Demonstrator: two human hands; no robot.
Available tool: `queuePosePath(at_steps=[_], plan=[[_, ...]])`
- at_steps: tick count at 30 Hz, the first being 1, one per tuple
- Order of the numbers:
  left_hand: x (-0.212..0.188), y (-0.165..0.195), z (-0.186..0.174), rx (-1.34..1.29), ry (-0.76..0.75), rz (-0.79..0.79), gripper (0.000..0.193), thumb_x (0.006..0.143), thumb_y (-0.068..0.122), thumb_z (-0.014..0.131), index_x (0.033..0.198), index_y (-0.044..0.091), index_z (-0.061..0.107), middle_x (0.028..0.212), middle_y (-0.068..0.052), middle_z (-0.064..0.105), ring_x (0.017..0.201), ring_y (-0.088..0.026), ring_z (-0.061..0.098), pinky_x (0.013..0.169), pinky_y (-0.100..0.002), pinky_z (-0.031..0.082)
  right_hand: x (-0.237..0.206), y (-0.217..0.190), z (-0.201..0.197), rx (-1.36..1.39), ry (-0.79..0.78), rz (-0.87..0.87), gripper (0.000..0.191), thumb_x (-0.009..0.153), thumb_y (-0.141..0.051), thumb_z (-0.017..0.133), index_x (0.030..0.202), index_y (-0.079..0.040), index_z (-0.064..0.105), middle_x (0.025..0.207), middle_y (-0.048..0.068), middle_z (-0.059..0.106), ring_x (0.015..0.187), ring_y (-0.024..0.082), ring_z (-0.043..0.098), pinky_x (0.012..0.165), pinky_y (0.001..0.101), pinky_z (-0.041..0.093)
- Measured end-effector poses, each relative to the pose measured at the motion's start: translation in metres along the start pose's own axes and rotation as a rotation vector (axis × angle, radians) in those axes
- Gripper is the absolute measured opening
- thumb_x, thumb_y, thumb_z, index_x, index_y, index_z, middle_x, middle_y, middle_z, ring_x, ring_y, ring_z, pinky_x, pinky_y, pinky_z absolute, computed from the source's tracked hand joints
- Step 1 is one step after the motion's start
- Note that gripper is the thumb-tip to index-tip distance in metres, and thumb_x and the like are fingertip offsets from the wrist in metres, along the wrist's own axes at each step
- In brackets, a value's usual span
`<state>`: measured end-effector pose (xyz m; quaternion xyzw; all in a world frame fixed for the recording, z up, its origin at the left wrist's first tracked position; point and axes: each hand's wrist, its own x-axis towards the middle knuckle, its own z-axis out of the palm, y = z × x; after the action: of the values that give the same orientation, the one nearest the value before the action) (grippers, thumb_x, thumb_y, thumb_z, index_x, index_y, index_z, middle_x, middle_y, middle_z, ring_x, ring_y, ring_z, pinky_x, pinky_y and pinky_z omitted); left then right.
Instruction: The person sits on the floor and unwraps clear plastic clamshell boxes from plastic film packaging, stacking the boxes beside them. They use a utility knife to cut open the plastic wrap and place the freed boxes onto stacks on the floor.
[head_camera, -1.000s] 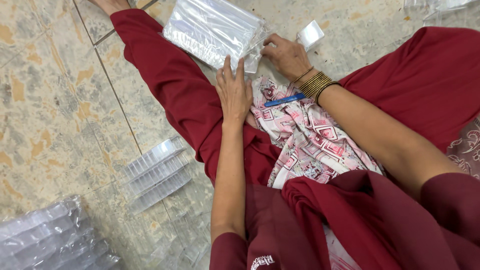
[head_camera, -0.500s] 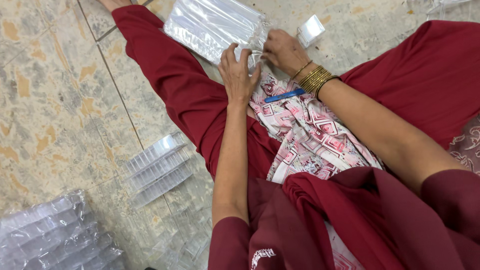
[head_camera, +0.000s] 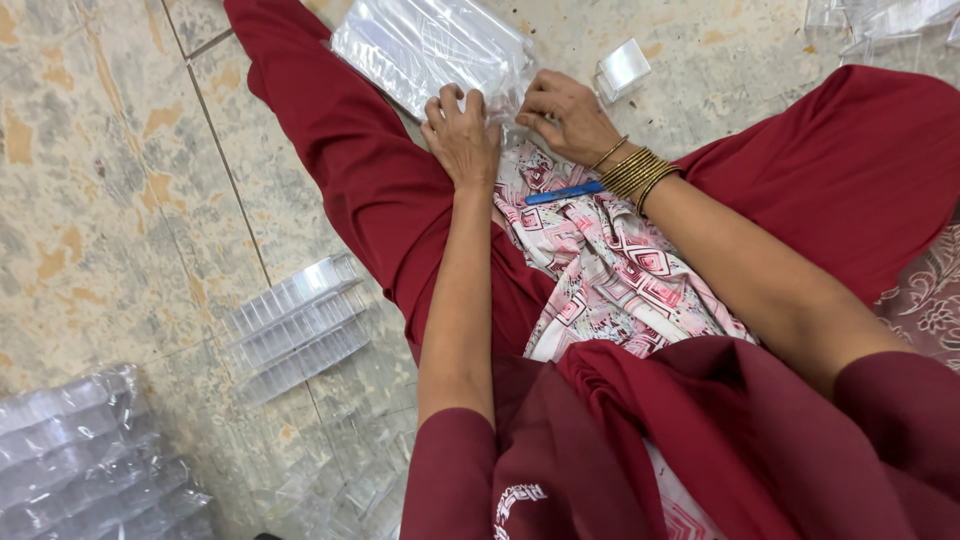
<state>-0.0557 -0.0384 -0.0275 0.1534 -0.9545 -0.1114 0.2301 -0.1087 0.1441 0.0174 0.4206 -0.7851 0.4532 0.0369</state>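
Tiled floor (head_camera: 110, 200) holds clear trays (head_camera: 297, 327) nearby while both hands, left (head_camera: 462, 135) and right (head_camera: 565, 115), grip a plastic-wrapped pack (head_camera: 430, 45).

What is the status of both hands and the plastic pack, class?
Left hand and right hand both gripping near edge of clear plastic pack. Pack resting on floor and leg. Blue pen on lap, nothing blocking.

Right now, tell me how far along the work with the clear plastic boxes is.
Done: three clear plastic boxes lie on the tiled floor. In hand: left hand and right hand grip the plastic-wrapped pack of boxes, still wrapped. Left: another wrapped bundle waits untouched.
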Motion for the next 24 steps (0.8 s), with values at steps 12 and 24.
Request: queuePosePath(at_steps=[12, 24], plan=[[0.004, -0.003, 0.013, -0.016, 0.054, -0.139, 0.014, 0.081, 0.025, 0.079, 0.091, 0.017, 0.072, 0.108, -0.003, 0.055, 0.114, -0.028, 0.049, 0.094, -0.051, 0.04, -0.028, -0.087, -0.061, 0.735, -0.318, 0.006, 0.021, 0.103, -0.014, 0.063, 0.084, -0.005, 0.064, 0.096, 0.003, 0.064, 0.089, 0.015, 0.061, 0.082, 0.0316, 0.053], [0.004, 0.008, -0.014, -0.093, -0.021, -0.08, 0.024, 0.077, 0.026, 0.082, 0.087, 0.011, 0.067, 0.107, -0.01, 0.052, 0.109, -0.031, 0.047, 0.093, -0.052, 0.04, -0.064, -0.014, -0.128, 0.874, -0.208, 0.482, 0.015, 0.108, -0.016, 0.06, 0.109, -0.004, 0.07, 0.083, 0.003, 0.066, 0.066, 0.014, 0.059, 0.058, 0.0322, 0.049]])
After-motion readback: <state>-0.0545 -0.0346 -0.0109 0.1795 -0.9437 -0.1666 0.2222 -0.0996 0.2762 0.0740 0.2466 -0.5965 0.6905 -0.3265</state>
